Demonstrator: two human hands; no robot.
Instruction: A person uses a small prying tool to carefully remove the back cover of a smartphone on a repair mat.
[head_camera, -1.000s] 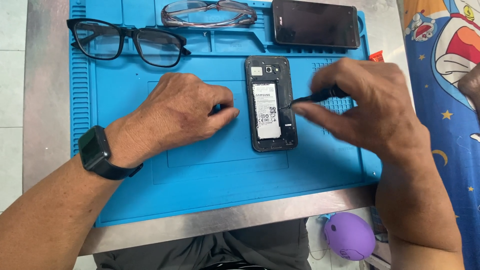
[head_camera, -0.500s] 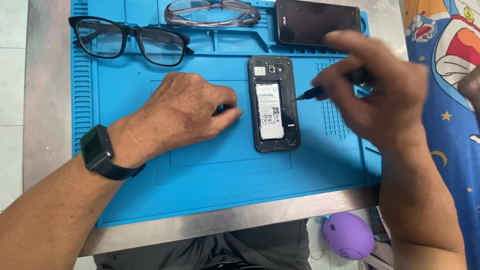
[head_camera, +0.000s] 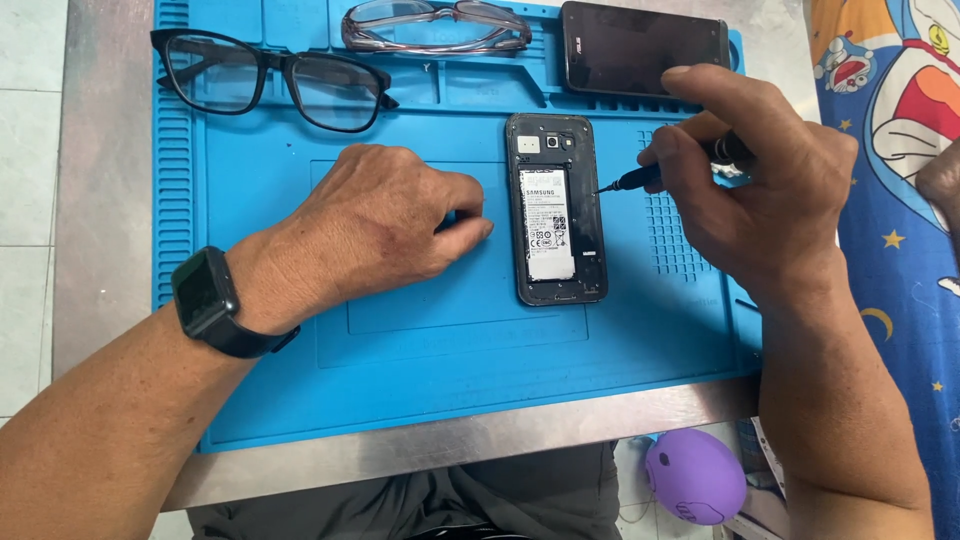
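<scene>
A black phone (head_camera: 556, 210) with its back cover off lies on a blue work mat (head_camera: 420, 360), its white battery showing. My right hand (head_camera: 760, 180) grips a thin black screwdriver (head_camera: 640, 180), whose tip sits at the phone's right edge. My left hand (head_camera: 385, 225) rests flat on the mat just left of the phone, fingers curled, a small dark piece barely showing under the fingertips. A black watch is on that wrist.
Black-framed glasses (head_camera: 270, 80) and clear-framed glasses (head_camera: 435, 25) lie at the mat's far edge, beside a second dark phone (head_camera: 640, 50). The mat sits on a metal table (head_camera: 450, 450). A purple round object (head_camera: 695, 475) lies below; cartoon-print cloth (head_camera: 890, 150) hangs at right.
My right hand lifted off the phone and shifted right and up, bringing the screwdriver tip from the phone's middle to its right edge. The left hand stayed put.
</scene>
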